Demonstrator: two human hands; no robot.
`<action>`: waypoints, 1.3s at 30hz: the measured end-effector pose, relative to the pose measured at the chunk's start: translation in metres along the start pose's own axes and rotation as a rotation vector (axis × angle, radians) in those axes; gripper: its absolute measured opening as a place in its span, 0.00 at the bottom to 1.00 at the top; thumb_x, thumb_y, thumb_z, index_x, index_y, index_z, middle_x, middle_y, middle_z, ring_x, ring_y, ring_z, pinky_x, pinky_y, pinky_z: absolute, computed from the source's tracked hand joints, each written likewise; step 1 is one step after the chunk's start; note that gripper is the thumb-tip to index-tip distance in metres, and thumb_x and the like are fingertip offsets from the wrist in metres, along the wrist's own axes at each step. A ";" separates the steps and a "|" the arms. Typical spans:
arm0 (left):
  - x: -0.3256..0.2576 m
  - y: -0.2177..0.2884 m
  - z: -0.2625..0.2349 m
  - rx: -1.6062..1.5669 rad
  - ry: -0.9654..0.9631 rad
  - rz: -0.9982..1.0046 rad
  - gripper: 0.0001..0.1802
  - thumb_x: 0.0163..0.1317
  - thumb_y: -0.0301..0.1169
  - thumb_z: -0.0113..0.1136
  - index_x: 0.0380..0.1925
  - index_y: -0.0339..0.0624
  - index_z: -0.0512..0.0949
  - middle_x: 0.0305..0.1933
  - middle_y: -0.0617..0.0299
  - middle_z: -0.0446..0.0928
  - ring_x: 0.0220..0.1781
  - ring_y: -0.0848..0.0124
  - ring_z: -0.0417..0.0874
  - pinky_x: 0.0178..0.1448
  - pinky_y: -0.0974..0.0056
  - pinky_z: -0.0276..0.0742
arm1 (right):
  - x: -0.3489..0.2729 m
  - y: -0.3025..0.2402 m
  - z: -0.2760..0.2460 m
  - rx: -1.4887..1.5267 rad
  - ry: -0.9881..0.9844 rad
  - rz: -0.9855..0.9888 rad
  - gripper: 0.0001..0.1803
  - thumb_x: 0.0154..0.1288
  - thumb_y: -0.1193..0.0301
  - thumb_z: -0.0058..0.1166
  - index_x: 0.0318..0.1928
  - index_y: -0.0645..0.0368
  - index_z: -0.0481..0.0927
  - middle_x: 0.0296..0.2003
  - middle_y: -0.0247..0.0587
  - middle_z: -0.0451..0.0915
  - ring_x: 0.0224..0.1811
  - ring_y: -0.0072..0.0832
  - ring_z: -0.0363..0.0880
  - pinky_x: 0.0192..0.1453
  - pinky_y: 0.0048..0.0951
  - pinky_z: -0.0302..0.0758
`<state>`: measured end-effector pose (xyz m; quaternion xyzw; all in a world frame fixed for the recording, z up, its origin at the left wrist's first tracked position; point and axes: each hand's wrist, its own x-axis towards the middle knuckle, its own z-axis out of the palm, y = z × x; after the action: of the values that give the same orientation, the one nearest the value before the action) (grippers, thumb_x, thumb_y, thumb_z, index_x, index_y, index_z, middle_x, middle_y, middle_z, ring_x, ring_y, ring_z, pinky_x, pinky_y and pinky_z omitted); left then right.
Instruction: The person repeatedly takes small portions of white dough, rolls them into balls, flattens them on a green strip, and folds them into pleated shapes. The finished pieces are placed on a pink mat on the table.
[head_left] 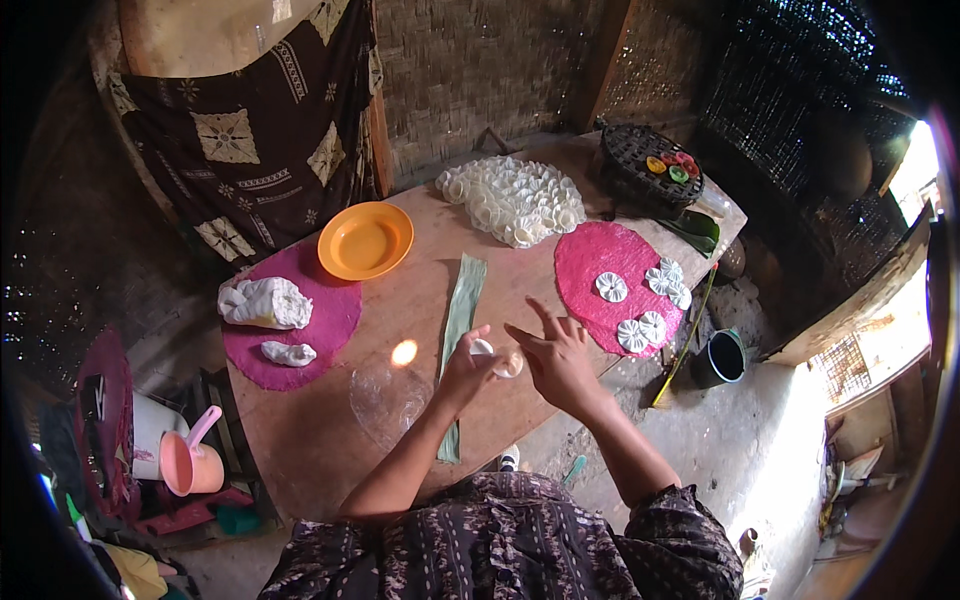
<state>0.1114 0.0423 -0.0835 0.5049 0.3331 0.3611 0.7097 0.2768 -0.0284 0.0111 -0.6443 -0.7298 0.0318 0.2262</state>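
Observation:
My left hand [462,375] is closed around a small white rounded piece [508,368] that looks like dough, with a tan spot on top. More white shows between its thumb and fingers. My right hand [562,365] hovers just right of it, fingers apart and holding nothing. Beneath the hands a long green leaf strip [464,300] runs down the table. On a pink round sheet [590,260] to the right lie several white pleated discs [611,287]. To the left, a white dough lump [268,303] and a smaller piece [288,353] rest on a magenta sheet [260,370].
An orange plate [366,242] overlaps the magenta sheet. Farther back are a heap of white curled pieces [515,200] and a dark woven basket [635,160] bearing coloured flower shapes. Clear plastic [385,405] lies near my left forearm. A dark bucket [720,358] stands right of the table.

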 end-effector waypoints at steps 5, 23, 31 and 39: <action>0.008 0.010 0.003 -0.332 0.023 -0.116 0.32 0.71 0.34 0.50 0.71 0.43 0.50 0.49 0.56 0.74 0.52 0.67 0.81 0.56 0.60 0.80 | -0.010 -0.006 0.000 -0.177 0.036 -0.033 0.27 0.49 0.77 0.52 0.53 0.45 0.84 0.72 0.38 0.59 0.57 0.37 0.67 0.58 0.40 0.62; 0.020 0.010 0.000 -0.342 -0.075 -0.307 0.40 0.70 0.47 0.49 0.76 0.56 0.44 0.74 0.51 0.62 0.72 0.58 0.66 0.75 0.52 0.50 | 0.018 0.273 0.020 -0.324 -0.138 0.545 0.36 0.51 0.80 0.48 0.56 0.25 0.82 0.77 0.33 0.47 0.67 0.47 0.62 0.67 0.55 0.62; 0.032 0.012 0.000 -0.284 -0.050 -0.252 0.34 0.70 0.45 0.51 0.72 0.46 0.56 0.70 0.51 0.67 0.65 0.60 0.75 0.68 0.59 0.65 | 0.031 0.297 0.027 -0.393 -0.223 0.382 0.36 0.53 0.78 0.49 0.60 0.25 0.78 0.77 0.36 0.48 0.68 0.46 0.61 0.70 0.51 0.59; 0.059 -0.005 0.022 -0.343 -0.082 -0.216 0.35 0.72 0.45 0.51 0.74 0.49 0.52 0.70 0.49 0.66 0.69 0.60 0.71 0.74 0.58 0.59 | 0.033 0.289 0.027 -0.433 -0.286 0.412 0.37 0.54 0.77 0.48 0.63 0.25 0.75 0.75 0.39 0.52 0.69 0.53 0.61 0.72 0.54 0.58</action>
<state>0.1613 0.0806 -0.0882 0.3523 0.2895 0.3136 0.8329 0.5326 0.0586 -0.1012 -0.8005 -0.5984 0.0114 -0.0320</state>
